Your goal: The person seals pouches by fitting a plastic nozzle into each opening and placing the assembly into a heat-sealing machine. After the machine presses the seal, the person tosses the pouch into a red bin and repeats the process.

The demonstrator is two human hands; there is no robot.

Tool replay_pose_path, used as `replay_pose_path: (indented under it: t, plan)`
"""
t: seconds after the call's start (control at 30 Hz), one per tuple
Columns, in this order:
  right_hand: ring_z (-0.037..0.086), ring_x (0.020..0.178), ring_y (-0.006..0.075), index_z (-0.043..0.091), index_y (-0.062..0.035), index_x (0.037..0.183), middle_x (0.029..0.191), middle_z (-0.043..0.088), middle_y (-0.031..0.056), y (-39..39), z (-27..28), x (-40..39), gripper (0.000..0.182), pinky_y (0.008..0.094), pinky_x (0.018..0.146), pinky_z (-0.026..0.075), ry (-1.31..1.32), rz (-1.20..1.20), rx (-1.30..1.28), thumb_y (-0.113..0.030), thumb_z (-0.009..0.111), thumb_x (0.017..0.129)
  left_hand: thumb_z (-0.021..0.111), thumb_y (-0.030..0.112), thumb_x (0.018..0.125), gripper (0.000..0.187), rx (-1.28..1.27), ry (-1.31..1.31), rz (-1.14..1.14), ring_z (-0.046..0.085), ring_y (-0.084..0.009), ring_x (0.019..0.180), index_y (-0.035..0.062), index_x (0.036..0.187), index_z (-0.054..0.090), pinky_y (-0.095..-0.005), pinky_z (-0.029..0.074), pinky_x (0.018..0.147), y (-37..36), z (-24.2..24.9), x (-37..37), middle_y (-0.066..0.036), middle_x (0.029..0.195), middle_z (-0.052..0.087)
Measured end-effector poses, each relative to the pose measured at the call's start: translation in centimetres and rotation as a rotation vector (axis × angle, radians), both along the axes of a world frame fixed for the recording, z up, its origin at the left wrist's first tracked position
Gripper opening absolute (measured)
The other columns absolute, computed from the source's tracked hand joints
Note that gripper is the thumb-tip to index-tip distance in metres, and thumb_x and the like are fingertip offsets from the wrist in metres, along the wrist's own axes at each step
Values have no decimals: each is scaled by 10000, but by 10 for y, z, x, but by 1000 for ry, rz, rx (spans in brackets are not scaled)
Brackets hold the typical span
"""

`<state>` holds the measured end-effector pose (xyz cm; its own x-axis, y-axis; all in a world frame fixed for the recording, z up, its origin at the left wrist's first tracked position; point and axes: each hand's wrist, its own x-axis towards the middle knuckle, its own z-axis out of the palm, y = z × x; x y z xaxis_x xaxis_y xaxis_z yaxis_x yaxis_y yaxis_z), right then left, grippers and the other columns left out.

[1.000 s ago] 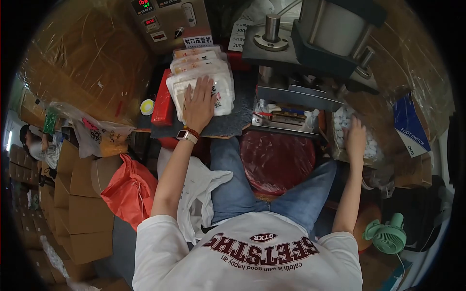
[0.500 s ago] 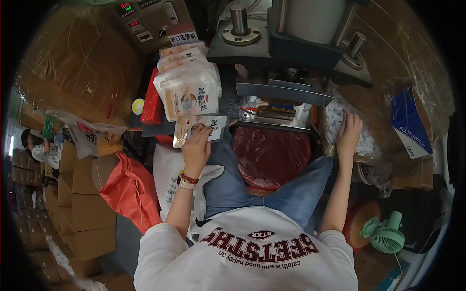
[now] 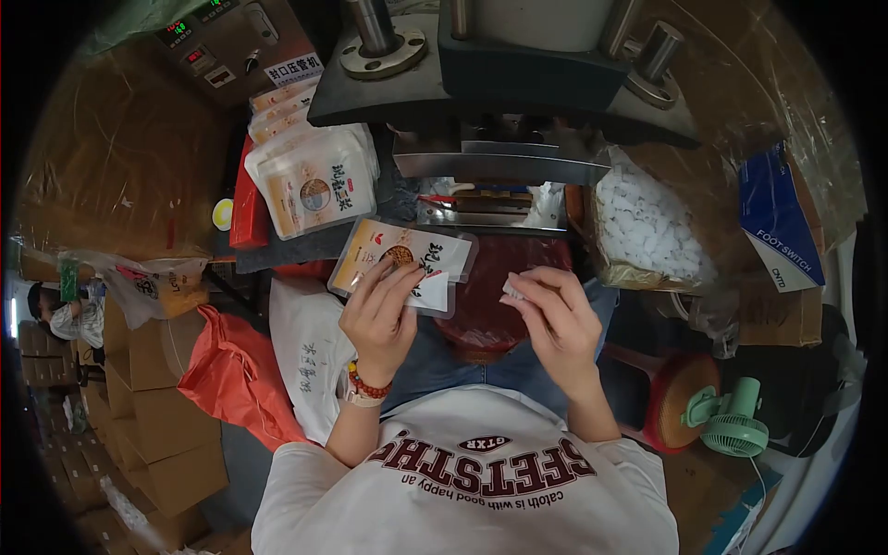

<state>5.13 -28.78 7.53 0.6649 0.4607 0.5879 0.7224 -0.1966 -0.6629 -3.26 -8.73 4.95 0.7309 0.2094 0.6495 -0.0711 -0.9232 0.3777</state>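
Observation:
My left hand [image 3: 381, 314] is closed on a flat printed pouch [image 3: 449, 248] with white and orange panels, holding it tilted above my lap. To its right, my right hand [image 3: 561, 324] pinches a small white plastic piece [image 3: 511, 289]; its exact shape is mostly covered by the fingertips. The hands are apart, with a gap between piece and pouch. Similar white pieces [image 3: 647, 217] fill an open cardboard box [image 3: 629, 276] on the right. A stack of the same pouches [image 3: 294, 199] lies on the left, beyond my left hand.
Ahead stands a press machine with a metal plate [image 3: 504, 166] and a control panel [image 3: 222, 51]. A red-covered stool [image 3: 490, 347] is between my knees. A red bag [image 3: 236, 370], a green fan [image 3: 735, 425] and a foot-switch box [image 3: 782, 227] surround me. Another person [image 3: 69, 319] is far left.
My right hand has come out of the box of white pieces with one piece and moved left, towards the middle. My left hand has brought the pouch towards the middle. The view has shifted.

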Motion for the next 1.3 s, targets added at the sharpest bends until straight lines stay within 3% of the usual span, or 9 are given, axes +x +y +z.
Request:
replay_pose_path:
  t: [0.3, 0.37, 0.47, 0.6, 0.77, 0.93, 1.03, 1.1, 1.3]
  plan:
    - [579, 718, 232, 662, -19, 1035, 919, 603, 85, -1, 20, 19, 369, 328, 647, 465, -95, 354, -17, -94, 761, 687, 583, -32, 627, 369, -163, 131, -435, 662, -255, 862, 56, 969, 692, -312, 528, 696, -1, 13, 0, -63, 988, 686]
    - [567, 807, 255, 641, -26, 1092, 956, 610, 101, -3, 8, 26, 437, 359, 742, 439, -7, 264, -151, -148, 764, 691, 616, -15, 709, 247, -238, 128, -447, 666, -182, 717, 22, 941, 693, -277, 513, 613, -5, -6, 10, -79, 869, 686]
    - [547, 997, 281, 594, -23, 1161, 1044, 610, 125, -7, 4, 29, 486, 363, 865, 419, 79, 42, -166, -187, 751, 732, 667, 203, 889, 234, -1045, 554, -383, 550, -17, 627, -31, 902, 684, -202, 451, 549, -18, -46, 26, -29, 703, 674]
    - [561, 1019, 313, 575, 11, 1137, 1057, 613, 161, -47, 30, 50, 376, 359, 886, 437, 118, -359, -9, -163, 688, 823, 651, 189, 901, 253, -1580, 445, -386, 626, -77, 689, -62, 929, 668, -221, 497, 609, -25, -39, 67, -66, 820, 692]
    - [569, 891, 342, 600, -3, 1123, 980, 632, 161, -64, -39, 96, 288, 444, 757, 474, -42, -698, -592, -109, 610, 855, 648, 181, 898, 242, -1715, 482, -436, 651, -103, 739, -51, 966, 660, -233, 517, 649, -11, -32, 99, -96, 883, 690]
    - [562, 895, 336, 612, -3, 1067, 922, 630, 147, -61, -29, 98, 256, 425, 786, 464, 57, -553, -613, -84, 612, 824, 626, 238, 917, 275, -1352, 554, -370, 635, -108, 782, -29, 964, 665, -241, 492, 690, -2, -37, 97, -47, 869, 688]
    - [565, 889, 339, 614, 3, 1032, 911, 631, 152, -68, -24, 107, 236, 410, 800, 454, -42, -436, -675, -60, 613, 804, 667, 392, 851, 554, -299, 140, 122, 550, -286, 1125, 16, 1240, 545, -392, 416, 939, 52, -28, 84, -154, 1225, 586]
    - [568, 889, 342, 611, 4, 1019, 907, 633, 158, -73, -27, 112, 229, 404, 805, 448, -76, -382, -692, -48, 612, 796, 678, 435, 817, 706, 446, 382, 504, 382, -347, 1310, 83, 1374, 425, -460, 321, 1039, 84, -23, 60, -138, 1415, 431]
    - [551, 676, 148, 653, 12, 984, 778, 587, 80, -62, -18, 102, 191, 248, 666, 449, 213, -539, 42, -23, 660, 797, 649, 84, 747, 572, 204, 434, 10, 510, -289, 1220, 111, 1302, 513, -400, 417, 985, 96, -46, -4, -104, 1310, 550]
